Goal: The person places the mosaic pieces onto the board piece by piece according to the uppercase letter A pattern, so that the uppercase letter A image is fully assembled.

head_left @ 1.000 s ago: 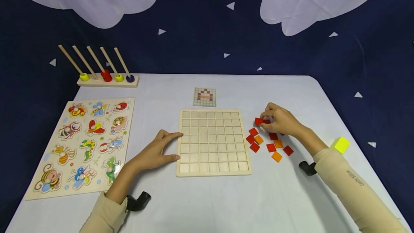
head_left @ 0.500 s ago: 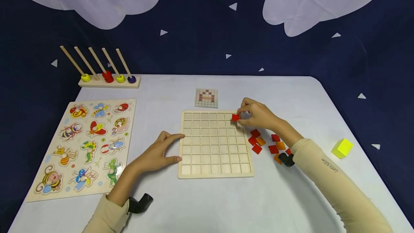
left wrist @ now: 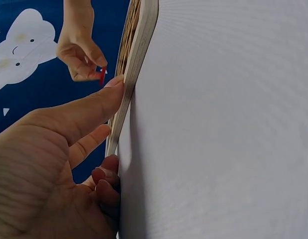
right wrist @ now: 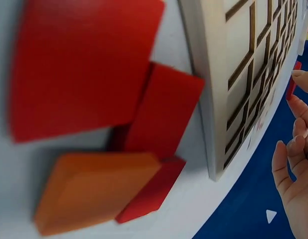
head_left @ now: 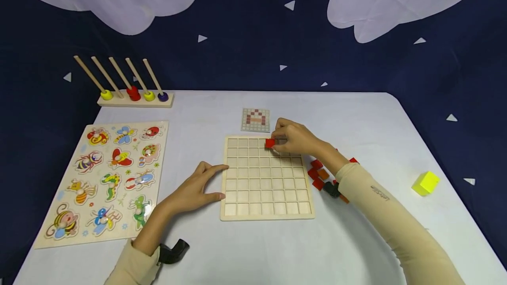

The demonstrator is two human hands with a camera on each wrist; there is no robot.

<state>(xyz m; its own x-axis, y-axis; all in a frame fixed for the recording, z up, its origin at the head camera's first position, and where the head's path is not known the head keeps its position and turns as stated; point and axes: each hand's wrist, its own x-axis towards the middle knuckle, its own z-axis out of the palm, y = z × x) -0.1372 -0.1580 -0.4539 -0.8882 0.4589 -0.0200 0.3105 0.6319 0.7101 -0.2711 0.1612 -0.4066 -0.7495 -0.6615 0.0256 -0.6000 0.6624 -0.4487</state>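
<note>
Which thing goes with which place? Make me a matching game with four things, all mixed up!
Things:
1. Red square tile
2. Pale wooden grid board
3. Bright yellow block
4. Small square printed card

Places:
A. Just beyond the board's far edge
B. Touched along its left edge by the left hand
C. Pinched by the right hand
D. Furthest right of these four

Pairs: 1-C, 2-B, 3-D, 4-A

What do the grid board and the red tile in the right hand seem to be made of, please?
The grid board looks like bare, matt wood: it is pale tan, with browner groove sides in the right wrist view. The red tile in the right hand may be painted wood or plastic; its colour is even and opaque and no grain shows, so I cannot tell which.
</note>
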